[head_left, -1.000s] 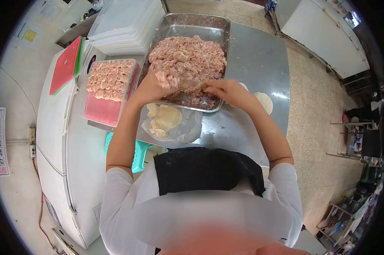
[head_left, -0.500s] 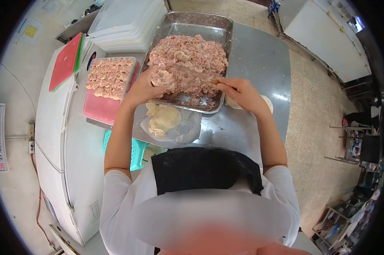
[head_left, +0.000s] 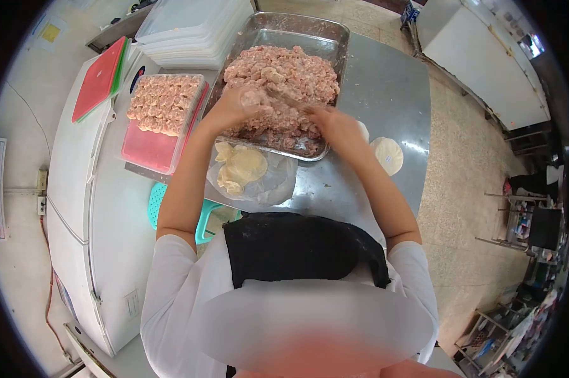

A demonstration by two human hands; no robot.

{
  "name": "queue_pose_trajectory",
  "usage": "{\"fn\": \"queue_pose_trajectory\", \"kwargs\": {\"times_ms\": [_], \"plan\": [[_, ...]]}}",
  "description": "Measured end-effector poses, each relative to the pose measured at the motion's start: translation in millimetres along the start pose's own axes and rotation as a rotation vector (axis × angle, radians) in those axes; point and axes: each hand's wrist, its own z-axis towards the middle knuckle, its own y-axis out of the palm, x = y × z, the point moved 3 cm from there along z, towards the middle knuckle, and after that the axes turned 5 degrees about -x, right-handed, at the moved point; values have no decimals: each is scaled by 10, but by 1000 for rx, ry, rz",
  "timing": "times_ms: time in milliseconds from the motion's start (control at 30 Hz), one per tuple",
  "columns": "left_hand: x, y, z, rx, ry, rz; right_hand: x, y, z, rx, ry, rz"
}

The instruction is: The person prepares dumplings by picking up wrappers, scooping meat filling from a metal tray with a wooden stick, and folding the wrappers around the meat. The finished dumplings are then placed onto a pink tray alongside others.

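A metal tray (head_left: 299, 26) holds a big mound of pink minced meat (head_left: 290, 66). My left hand (head_left: 234, 108) is over the mound's left side, fingers curled round a pale dumpling wrapper (head_left: 254, 99) with some meat on it. My right hand (head_left: 335, 126) is at the tray's right edge, closed on a thin spatula (head_left: 289, 99) whose blade lies against the meat. In front of the tray, a pile of round dough wrappers (head_left: 245, 167) rests on a plastic bag (head_left: 277, 183). Another round wrapper (head_left: 387, 156) lies flat to the right of my right forearm.
Left of the tray, a clear container of filled dumplings (head_left: 164, 104) sits partly over a red lid (head_left: 149, 148). Stacked clear plastic containers (head_left: 186, 38) stand behind it. Red and green boards (head_left: 98, 79) lie on the white freezer (head_left: 76, 170). A turquoise stool (head_left: 209, 220) is below the metal table (head_left: 385, 82).
My left hand has shifted right and up, further over the meat. My right hand has moved slightly left with the spatula, and the wrapper on the right now shows more fully.
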Motion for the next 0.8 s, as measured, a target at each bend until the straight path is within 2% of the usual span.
{"fn": "queue_pose_trajectory", "kwargs": {"times_ms": [33,100,133,167,200,233,267,300,367,433,500,633,700,733,800], "plan": [[28,-39,-56,10,3,-1,70,-86,40,-59,96,-25],[76,-127,-254,148,82,-262,83,-293,-66,-96,120,-97],[127,-161,-323,145,85,-265,64,-379,-132,-43,77,40],[217,-216,-375,136,180,-280,14,-466,-180,13,33,172],[283,-265,-416,128,275,-297,-103,-530,-226,15,34,161],[294,-301,-437,134,281,-304,-269,-559,-264,-25,-8,306],[322,-294,-458,28,345,-223,-404,-546,-275,-69,-49,453],[348,-282,-492,-79,408,-140,-467,-474,-258,-71,-49,444],[374,-317,-566,-108,358,-53,-578,-266,-242,-207,-124,401],[279,-308,-608,-130,314,32,-790,-480,-241,-171,-164,341],[-37,-283,-598,40,135,-42,-1009,-608,-295,40,-55,-133],[-328,-402,-591,-35,295,-30,-1280,-390,-253,113,-137,-66],[-375,-516,-774,172,301,-134,-1501,-652,-182,46,-25,-146],[-346,-629,-886,178,304,-133,-1559,-676,-167,53,5,-42],[-324,-860,-1094,45,311,-323,-1813,-516,-120,53,-53,32]]}}
